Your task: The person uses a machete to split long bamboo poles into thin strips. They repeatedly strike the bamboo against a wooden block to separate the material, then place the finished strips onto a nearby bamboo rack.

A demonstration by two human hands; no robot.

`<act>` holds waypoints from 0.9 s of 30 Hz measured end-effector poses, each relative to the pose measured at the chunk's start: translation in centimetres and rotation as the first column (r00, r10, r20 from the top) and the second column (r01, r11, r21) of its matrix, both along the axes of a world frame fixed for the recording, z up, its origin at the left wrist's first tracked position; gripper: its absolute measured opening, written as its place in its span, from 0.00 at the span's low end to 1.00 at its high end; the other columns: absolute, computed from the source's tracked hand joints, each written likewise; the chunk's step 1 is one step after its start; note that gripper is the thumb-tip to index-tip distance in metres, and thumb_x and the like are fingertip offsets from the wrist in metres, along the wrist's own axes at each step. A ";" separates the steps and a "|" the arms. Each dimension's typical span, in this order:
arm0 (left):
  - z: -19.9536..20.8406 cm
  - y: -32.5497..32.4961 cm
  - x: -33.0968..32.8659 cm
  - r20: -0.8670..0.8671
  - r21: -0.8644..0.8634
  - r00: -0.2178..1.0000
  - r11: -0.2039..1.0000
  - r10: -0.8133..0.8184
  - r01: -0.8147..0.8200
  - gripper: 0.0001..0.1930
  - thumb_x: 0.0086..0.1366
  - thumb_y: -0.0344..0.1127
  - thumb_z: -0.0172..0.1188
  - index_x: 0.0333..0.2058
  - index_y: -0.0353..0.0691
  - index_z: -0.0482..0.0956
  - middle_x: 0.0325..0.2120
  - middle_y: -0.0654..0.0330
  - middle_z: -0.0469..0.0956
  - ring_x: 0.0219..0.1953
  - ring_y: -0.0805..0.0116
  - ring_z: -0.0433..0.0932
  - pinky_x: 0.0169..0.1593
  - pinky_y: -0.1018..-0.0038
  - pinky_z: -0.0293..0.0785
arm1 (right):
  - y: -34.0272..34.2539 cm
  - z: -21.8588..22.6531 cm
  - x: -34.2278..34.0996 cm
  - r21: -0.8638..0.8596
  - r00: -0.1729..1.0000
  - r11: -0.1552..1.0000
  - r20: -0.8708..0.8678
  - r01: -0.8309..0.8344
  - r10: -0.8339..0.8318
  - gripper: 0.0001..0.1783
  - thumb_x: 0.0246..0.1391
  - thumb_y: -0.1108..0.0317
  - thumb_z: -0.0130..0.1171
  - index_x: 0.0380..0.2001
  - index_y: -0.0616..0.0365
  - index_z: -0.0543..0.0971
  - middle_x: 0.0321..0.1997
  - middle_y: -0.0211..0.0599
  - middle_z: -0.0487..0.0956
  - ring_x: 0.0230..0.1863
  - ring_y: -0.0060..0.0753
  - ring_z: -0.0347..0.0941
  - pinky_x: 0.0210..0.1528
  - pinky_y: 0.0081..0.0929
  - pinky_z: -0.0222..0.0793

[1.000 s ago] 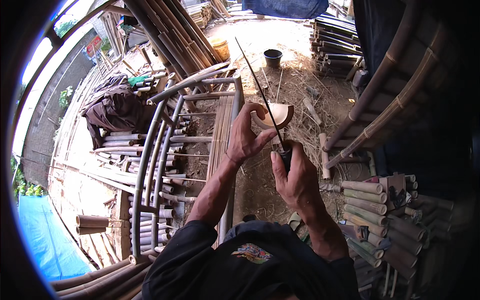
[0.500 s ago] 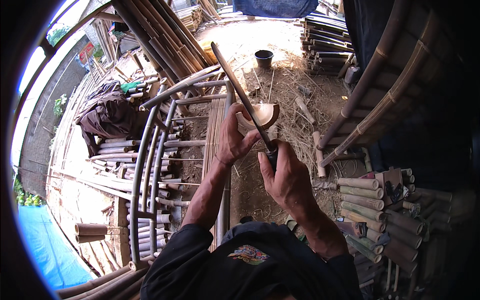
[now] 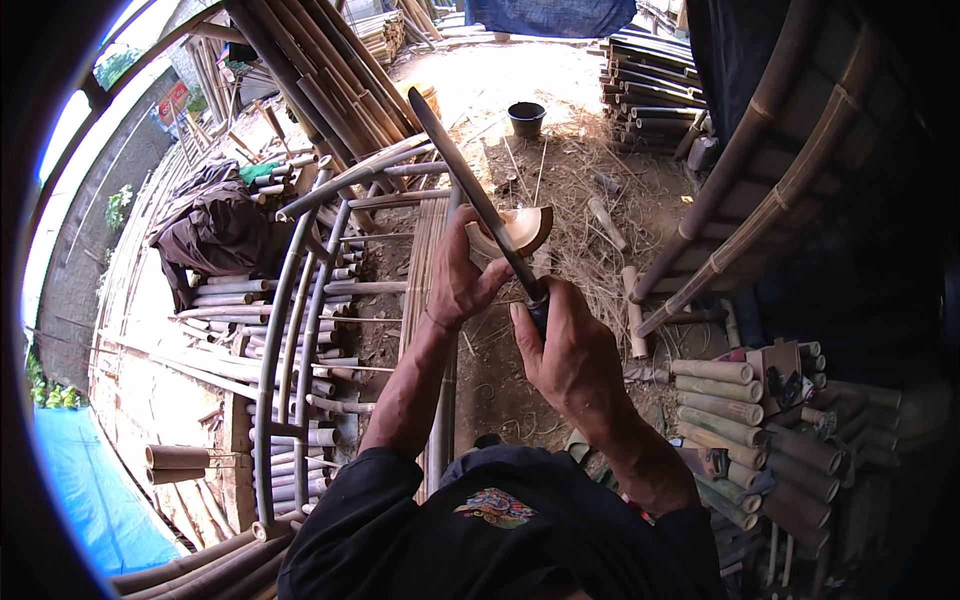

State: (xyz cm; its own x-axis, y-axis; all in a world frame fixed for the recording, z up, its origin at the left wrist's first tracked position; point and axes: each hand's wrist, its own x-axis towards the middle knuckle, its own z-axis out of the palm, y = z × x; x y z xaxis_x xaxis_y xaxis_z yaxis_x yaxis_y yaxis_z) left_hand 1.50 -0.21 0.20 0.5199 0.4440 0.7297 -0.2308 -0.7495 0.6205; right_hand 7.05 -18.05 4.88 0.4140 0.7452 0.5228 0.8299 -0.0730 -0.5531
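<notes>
My right hand (image 3: 572, 355) is wrapped round the dark handle of a machete (image 3: 462, 166). Its long blade slants up and to the left, crossing a short split piece of bamboo (image 3: 538, 226). This piece has a pale inner face and a brown rind along its curved edge. My left hand (image 3: 458, 278) grips the bamboo at its left end, fingers behind it and thumb near the blade. The blade lies against or just in front of the bamboo; I cannot tell whether it cuts into it.
A bamboo frame (image 3: 312, 290) stands at my left beside stacked bamboo poles. Cut bamboo lengths (image 3: 715, 390) are piled at the lower right. Beyond my hands, a black bucket (image 3: 526, 118) and shavings (image 3: 570, 180) lie on the ground. A bamboo panel (image 3: 760, 150) leans at the right.
The machete tip has swung slightly left and down. Both hands and the bamboo piece have shifted a little to the left in view, with the grips unchanged.
</notes>
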 end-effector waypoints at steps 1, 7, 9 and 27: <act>0.1 -0.1 0.1 -0.003 -0.007 1.000 1.000 -0.002 0.002 0.22 0.58 0.46 0.59 0.43 0.35 0.70 0.36 0.55 0.75 0.40 0.63 0.75 0.46 0.68 0.70 | 0.0 0.0 0.1 0.007 1.000 1.000 0.008 0.002 -0.002 0.14 0.58 0.62 0.56 0.38 0.61 0.67 0.28 0.44 0.73 0.25 0.46 0.76 0.23 0.36 0.73; 0.2 0.8 0.7 -0.021 0.050 0.999 0.998 0.035 -0.034 0.31 0.58 0.58 0.60 0.44 0.33 0.70 0.38 0.54 0.76 0.42 0.63 0.76 0.47 0.68 0.71 | 0.5 0.4 1.4 -0.025 0.996 0.999 -0.081 -0.045 0.042 0.14 0.60 0.61 0.54 0.38 0.62 0.67 0.26 0.48 0.75 0.24 0.52 0.77 0.23 0.41 0.73; 1.0 0.9 1.2 0.009 0.027 1.000 0.999 0.024 -0.024 0.29 0.56 0.53 0.65 0.45 0.35 0.68 0.36 0.55 0.74 0.40 0.62 0.75 0.46 0.68 0.70 | 1.2 0.5 2.2 -0.005 0.985 0.997 -0.154 -0.075 0.073 0.15 0.60 0.61 0.53 0.38 0.63 0.67 0.25 0.51 0.76 0.25 0.55 0.77 0.24 0.43 0.74; 3.1 1.4 5.0 0.043 0.059 0.996 0.995 0.078 -0.081 0.22 0.58 0.44 0.64 0.43 0.34 0.69 0.35 0.50 0.74 0.38 0.55 0.75 0.44 0.64 0.70 | 1.8 4.2 5.0 -0.108 0.998 0.994 -0.063 0.005 -0.012 0.19 0.62 0.57 0.51 0.34 0.65 0.65 0.25 0.56 0.76 0.26 0.57 0.78 0.23 0.43 0.76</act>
